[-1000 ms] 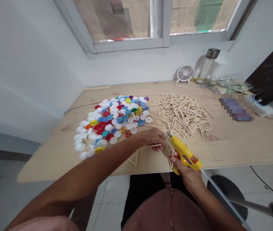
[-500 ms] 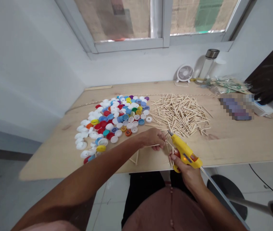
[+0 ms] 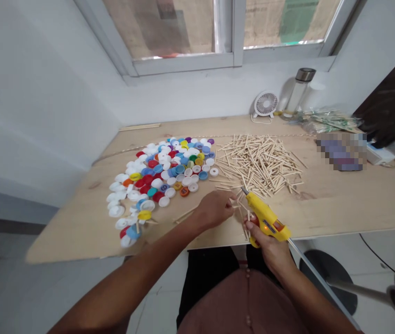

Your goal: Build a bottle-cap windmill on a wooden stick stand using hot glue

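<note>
My right hand (image 3: pixel 270 243) is wrapped round a yellow hot glue gun (image 3: pixel 265 213), its nozzle pointing up and left towards the stick pile and a small orange light glowing on its side. A few joined wooden sticks (image 3: pixel 245 225) stand against the thumb of this hand, beside the gun's trigger. My left hand (image 3: pixel 216 208) is closed just left of the nozzle, with a thin wooden stick (image 3: pixel 235 204) at its fingertips; the palm side is hidden. Behind both hands spreads a heap of short wooden sticks (image 3: pixel 260 162).
Many coloured bottle caps (image 3: pixel 159 171) cover the table's left half. At the back stand a small white fan (image 3: pixel 266 103) and a glass bottle (image 3: pixel 296 95). A plastic bag of sticks (image 3: pixel 329 121) and a white power strip (image 3: pixel 380 153) lie right. The wooden table's front edge (image 3: pixel 79 257) is near me.
My left hand has shifted slightly left and down, and its forearm has swung lower, uncovering more caps at the left front. My right hand and the glue gun have hardly moved.
</note>
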{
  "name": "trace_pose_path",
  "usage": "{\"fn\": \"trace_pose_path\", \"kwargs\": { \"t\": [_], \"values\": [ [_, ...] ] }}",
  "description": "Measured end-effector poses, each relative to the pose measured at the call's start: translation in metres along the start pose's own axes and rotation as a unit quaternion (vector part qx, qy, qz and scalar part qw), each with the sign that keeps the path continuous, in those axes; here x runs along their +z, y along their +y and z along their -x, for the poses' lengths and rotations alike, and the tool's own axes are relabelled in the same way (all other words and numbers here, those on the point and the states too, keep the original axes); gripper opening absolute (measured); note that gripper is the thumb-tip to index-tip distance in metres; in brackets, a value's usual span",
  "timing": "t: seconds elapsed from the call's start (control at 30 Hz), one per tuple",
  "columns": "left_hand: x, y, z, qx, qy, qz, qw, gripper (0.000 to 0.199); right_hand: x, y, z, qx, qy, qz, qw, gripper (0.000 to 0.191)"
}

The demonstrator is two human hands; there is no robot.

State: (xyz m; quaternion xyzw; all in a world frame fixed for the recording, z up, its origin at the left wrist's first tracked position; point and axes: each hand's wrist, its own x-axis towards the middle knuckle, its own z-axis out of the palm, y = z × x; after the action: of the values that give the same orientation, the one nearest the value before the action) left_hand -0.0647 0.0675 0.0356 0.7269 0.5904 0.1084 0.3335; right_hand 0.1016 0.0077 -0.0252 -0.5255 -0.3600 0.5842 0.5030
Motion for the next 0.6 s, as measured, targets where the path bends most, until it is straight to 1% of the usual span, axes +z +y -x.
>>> {"fn": "trace_pose_path", "kwargs": {
  "t": [0.1, 0.23, 0.43, 0.5, 0.6],
  "values": [
    [0.008, 0.0, 0.01, 0.006, 0.036, -0.042, 0.998, 0.035, -0.001, 0.0, -0.001, 0.0, -0.008, 0.014, 1.0, 0.034],
    [0.023, -0.004, 0.019, 0.021, 0.081, -0.081, 0.993, 0.031, 0.001, -0.004, 0.001, 0.003, -0.008, 0.02, 1.0, 0.033],
    [0.043, -0.008, 0.028, 0.026, 0.142, -0.108, 0.984, 0.026, 0.009, -0.016, 0.003, 0.003, 0.028, 0.015, 0.999, 0.034],
    [0.049, -0.009, 0.029, 0.03, 0.172, -0.108, 0.979, 0.026, 0.01, -0.019, 0.004, 0.003, 0.031, 0.023, 0.999, 0.036],
    [0.058, -0.013, 0.031, 0.053, 0.232, -0.114, 0.964, 0.025, 0.006, -0.021, 0.005, -0.005, 0.024, 0.058, 0.998, 0.04]
  ]
}}
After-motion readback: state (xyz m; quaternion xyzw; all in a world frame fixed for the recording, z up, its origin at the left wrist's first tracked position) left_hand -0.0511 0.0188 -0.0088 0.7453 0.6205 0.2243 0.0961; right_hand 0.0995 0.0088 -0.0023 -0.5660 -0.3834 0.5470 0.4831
